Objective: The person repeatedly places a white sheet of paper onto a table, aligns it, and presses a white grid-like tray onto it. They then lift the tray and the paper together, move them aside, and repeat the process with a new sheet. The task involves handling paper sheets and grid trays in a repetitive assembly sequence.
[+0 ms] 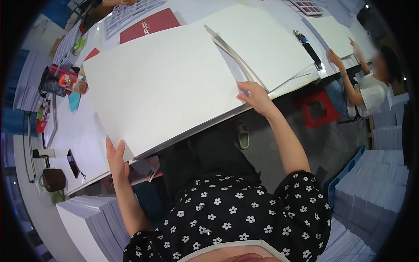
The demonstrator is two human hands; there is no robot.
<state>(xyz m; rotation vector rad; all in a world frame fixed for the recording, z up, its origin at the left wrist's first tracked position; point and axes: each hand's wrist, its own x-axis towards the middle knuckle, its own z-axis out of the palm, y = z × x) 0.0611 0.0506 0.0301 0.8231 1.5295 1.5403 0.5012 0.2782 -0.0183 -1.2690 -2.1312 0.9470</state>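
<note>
Board (166, 91) lay between left hand (117, 160) (thumb, finger parted at its near-left corner) and right hand (260, 101) (fingers bent at its right edge); grip indeterminable.

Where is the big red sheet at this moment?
Upper left in the head view: the red sheet lies on the table, just past the far edge of the white sheet between the left hand and right hand.

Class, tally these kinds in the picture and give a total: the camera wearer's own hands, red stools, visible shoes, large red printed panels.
Own hands, left hand and right hand: 2
Red stool: 1
Shoe: 1
Large red panel: 1
Total: 5
</note>
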